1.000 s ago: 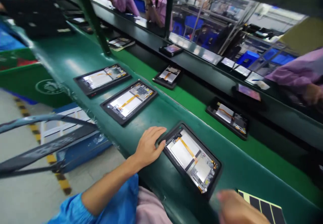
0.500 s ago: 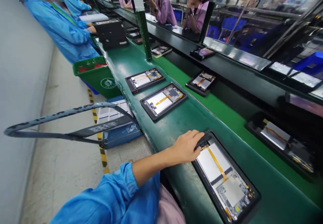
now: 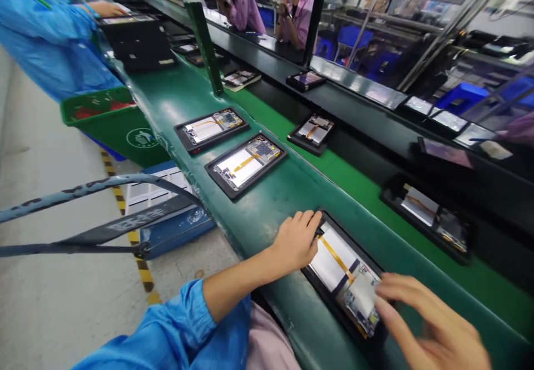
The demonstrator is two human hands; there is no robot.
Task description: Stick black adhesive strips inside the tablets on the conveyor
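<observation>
An opened tablet (image 3: 334, 259) lies in a black tray on the green bench right in front of me. Its pale battery, orange ribbon cable and circuit board are exposed. My left hand (image 3: 297, 240) is closed on the upper left end of this tablet's tray, fingertips over the rim. At the opposite end, by the circuit board, my right hand (image 3: 431, 317) reaches in with thumb and fingers apart, slightly blurred. Whether its fingertips touch the tablet I cannot tell. Farther up the bench lie a second opened tablet (image 3: 246, 164) and a third opened tablet (image 3: 212, 128), each in a black tray.
Beyond the bench, a green conveyor belt (image 3: 354, 183) carries an opened tablet (image 3: 426, 211) and another opened tablet (image 3: 312, 132). A green post (image 3: 205, 47) rises at the bench. Left stand a green bin (image 3: 137, 131), a metal trolley handle (image 3: 83, 189) and a co-worker's blue sleeve (image 3: 54, 30).
My right hand has come into view from the lower right, at the tablet's board end. My left hand stays on the tray. The view has turned slightly right.
</observation>
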